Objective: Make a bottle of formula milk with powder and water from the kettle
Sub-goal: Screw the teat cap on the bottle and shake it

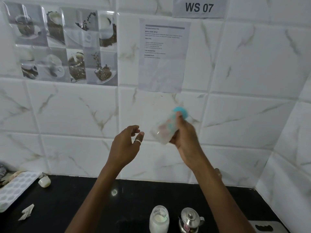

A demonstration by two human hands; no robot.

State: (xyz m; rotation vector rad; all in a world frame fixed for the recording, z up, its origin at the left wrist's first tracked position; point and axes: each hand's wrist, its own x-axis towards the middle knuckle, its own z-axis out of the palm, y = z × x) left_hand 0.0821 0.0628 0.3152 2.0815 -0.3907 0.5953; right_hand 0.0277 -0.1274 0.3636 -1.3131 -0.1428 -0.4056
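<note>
In the head view, glossy white marble-veined tiles (244, 73) covered the wall above a black polished counter (84, 207). The baby bottle (165, 128), a clear plastic cylinder with a turquoise cap, was held up in the air before the wall, tilted with the cap up and to the right, and blurred; its contents could not be made out. The right hand (183, 133) was wrapped firmly round the bottle's side. The left hand (124, 145), wearing a silver ring, hung just beside the bottle's base, fingers loosely curled and half spread, touching nothing. Below, at the counter's near edge, stood a glass jar (159, 219) holding white powder, and just right of it a small shiny steel kettle (190, 219) with its knobbed lid on. A pale, dimpled tray (15, 189) lay at far left.
</note>
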